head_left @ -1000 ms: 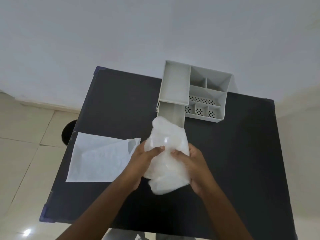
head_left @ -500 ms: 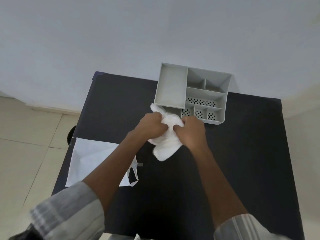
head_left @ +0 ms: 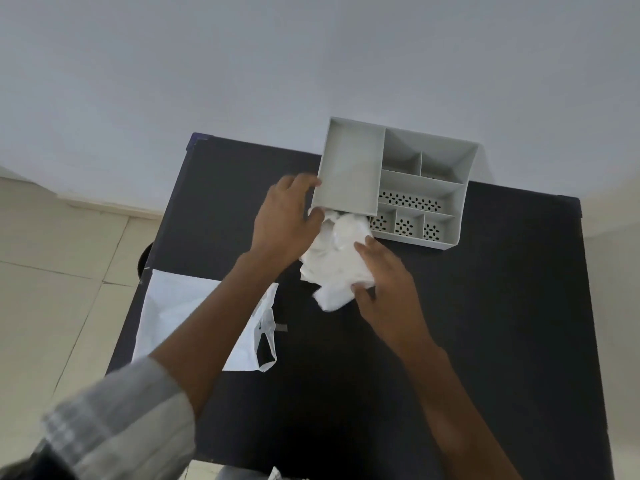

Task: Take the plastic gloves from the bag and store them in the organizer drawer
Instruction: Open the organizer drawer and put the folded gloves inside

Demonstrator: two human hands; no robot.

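gloves bunched at the organizer drawer mouth, far edge of table. left hand clamps the organizer's side, right hand loosely cups the wad. tuck loose ends inside before pushing.

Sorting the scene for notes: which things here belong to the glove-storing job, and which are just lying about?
Part of the job:
plastic gloves
bag
organizer
left hand
right hand

Just there:
table
dark round object on the floor
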